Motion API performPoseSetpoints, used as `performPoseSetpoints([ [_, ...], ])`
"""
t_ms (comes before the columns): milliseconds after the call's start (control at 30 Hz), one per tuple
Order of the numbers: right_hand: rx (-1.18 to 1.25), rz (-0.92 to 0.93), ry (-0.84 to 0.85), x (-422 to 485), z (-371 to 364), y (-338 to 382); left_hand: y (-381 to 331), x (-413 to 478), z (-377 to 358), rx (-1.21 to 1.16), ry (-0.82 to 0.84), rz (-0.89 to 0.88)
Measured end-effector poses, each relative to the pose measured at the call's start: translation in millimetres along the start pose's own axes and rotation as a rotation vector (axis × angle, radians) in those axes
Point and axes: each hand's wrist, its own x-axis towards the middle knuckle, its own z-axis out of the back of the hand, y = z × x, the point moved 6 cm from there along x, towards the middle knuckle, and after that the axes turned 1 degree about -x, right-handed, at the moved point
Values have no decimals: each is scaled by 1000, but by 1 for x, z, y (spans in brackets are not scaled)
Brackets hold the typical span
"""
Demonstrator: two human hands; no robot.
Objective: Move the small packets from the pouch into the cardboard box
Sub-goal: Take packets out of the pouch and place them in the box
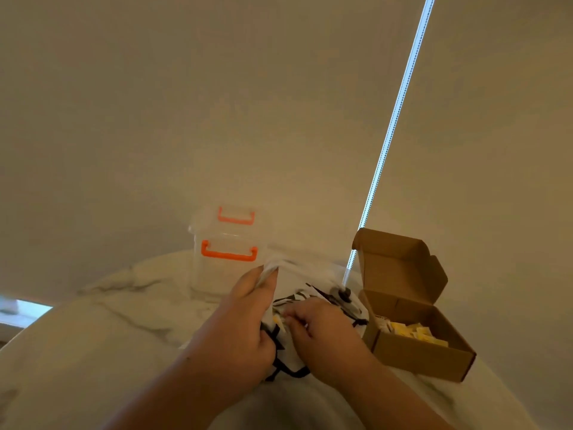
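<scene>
A white pouch with black markings lies on the marble table at the centre. My left hand pinches the pouch's upper edge and holds it up. My right hand reaches into the pouch mouth, its fingertips pinching a small yellow and white packet. To the right stands the open cardboard box, lid raised, with several yellow packets inside.
A clear plastic container with orange handles stands behind the pouch, next to the wall. A bead cord hangs down beside a window blind at the back right. The table's round edge curves off at the left.
</scene>
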Motion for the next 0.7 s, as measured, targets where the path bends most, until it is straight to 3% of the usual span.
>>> performPoseSetpoints([
  [167,-127,-319,163,29,-31,-38,2,1,-4,-39,73,23],
  [467,-139,-376,357,45,-57,-32,8,3,-5,-22,74,24],
  [700,78,-536,156,39,-56,-52,7,0,-7,1,46,31],
])
